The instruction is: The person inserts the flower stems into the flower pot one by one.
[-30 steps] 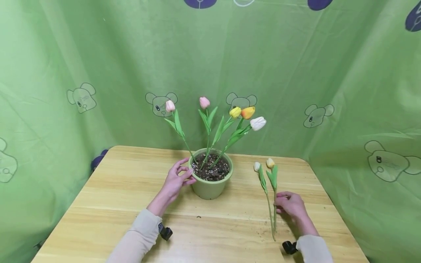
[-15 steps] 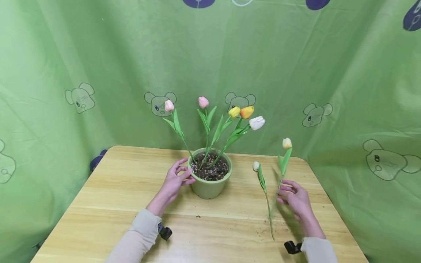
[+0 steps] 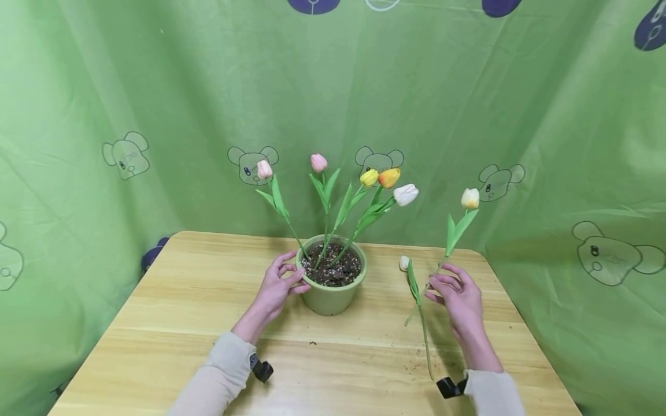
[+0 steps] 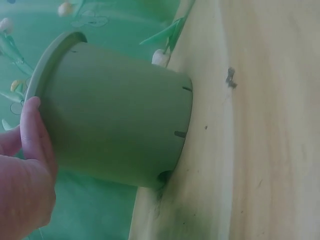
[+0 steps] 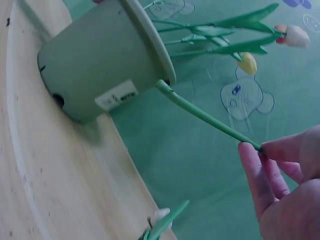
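Note:
The green flowerpot (image 3: 329, 300) stands on the table, filled with dark soil and several upright tulips in pink, yellow, orange and white. My left hand (image 3: 277, 287) grips its rim at the left side; the left wrist view shows the fingers (image 4: 34, 131) at the rim. Beside the pot, my right hand (image 3: 460, 300) pinches the stem of a pale yellow tulip (image 3: 470, 199), raised above the table with its bloom up. In the right wrist view the bare stem end (image 5: 165, 87) points toward the pot. A white tulip (image 3: 413, 283) lies on the table between pot and right hand.
The wooden table (image 3: 208, 323) carries a few soil crumbs (image 3: 313, 343), with more specks near the lying tulip's stem. A green curtain (image 3: 312, 86) printed with mouse heads hangs behind and along both sides.
My right hand has lifted the pale yellow tulip off the table, tilted its bloom up to the right and moved it farther from me. The left hand stays on the pot.

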A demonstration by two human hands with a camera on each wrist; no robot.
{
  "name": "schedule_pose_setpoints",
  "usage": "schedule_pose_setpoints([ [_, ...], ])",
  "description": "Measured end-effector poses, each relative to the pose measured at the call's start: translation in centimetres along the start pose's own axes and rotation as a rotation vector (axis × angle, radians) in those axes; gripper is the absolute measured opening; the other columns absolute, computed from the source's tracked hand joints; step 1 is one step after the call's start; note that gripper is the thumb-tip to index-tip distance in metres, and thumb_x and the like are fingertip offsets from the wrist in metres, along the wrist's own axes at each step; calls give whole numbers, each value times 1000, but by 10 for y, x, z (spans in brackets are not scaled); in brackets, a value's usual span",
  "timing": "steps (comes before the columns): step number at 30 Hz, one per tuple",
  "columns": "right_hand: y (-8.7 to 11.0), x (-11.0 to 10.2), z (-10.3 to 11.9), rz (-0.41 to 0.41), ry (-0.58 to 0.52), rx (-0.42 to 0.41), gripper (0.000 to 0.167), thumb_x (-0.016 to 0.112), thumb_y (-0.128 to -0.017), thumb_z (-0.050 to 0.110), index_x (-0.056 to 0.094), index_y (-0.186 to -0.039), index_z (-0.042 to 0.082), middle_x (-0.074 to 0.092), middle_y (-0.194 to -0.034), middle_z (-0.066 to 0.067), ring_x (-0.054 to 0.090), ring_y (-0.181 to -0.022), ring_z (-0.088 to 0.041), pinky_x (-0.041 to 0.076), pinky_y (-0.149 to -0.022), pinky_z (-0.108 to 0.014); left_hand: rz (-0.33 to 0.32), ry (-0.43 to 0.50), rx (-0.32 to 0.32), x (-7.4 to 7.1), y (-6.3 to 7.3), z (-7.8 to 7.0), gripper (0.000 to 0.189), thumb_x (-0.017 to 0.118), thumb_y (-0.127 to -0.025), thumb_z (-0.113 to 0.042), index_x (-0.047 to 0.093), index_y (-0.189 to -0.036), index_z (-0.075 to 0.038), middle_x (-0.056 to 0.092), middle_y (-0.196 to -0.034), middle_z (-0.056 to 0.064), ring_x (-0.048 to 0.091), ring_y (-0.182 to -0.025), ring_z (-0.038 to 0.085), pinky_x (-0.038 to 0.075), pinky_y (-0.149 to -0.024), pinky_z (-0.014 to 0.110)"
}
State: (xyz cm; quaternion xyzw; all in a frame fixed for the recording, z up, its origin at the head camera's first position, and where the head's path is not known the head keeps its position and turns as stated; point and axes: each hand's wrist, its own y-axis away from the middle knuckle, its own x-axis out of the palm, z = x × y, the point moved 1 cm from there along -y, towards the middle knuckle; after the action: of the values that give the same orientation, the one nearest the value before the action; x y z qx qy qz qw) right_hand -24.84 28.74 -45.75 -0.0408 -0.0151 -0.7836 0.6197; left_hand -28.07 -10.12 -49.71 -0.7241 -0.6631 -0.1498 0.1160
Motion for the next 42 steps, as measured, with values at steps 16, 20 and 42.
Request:
schedule_pose_setpoints([
  [16,-9,58,20,-133,-261,-203,42,70,-93,-6,56,-132,0,65,-95,-7,72,-79,-17,69,-72,-31,-14,46,43,9,5,10,64,58,-98,9,32,-155,-3,49,-112,10,69,-83,17,68,-86,32],
  [20,-14,73,23,-143,-311,-272,46,69,-92,-9,51,-134,-6,65,-92,-5,71,-78,-16,69,-70,-31,-24,66,54,10,5,11,64,58,-98,10,33,-155,-4,49,-111,9,69,-82,17,68,-85,31],
  [42,-37,127,0,-174,-270,-506,41,67,-92,-14,50,-129,-15,62,-99,-10,65,-85,-19,69,-74,-34,4,47,55,7,6,11,64,59,-98,8,32,-155,-4,50,-115,11,69,-86,16,68,-87,32],
])
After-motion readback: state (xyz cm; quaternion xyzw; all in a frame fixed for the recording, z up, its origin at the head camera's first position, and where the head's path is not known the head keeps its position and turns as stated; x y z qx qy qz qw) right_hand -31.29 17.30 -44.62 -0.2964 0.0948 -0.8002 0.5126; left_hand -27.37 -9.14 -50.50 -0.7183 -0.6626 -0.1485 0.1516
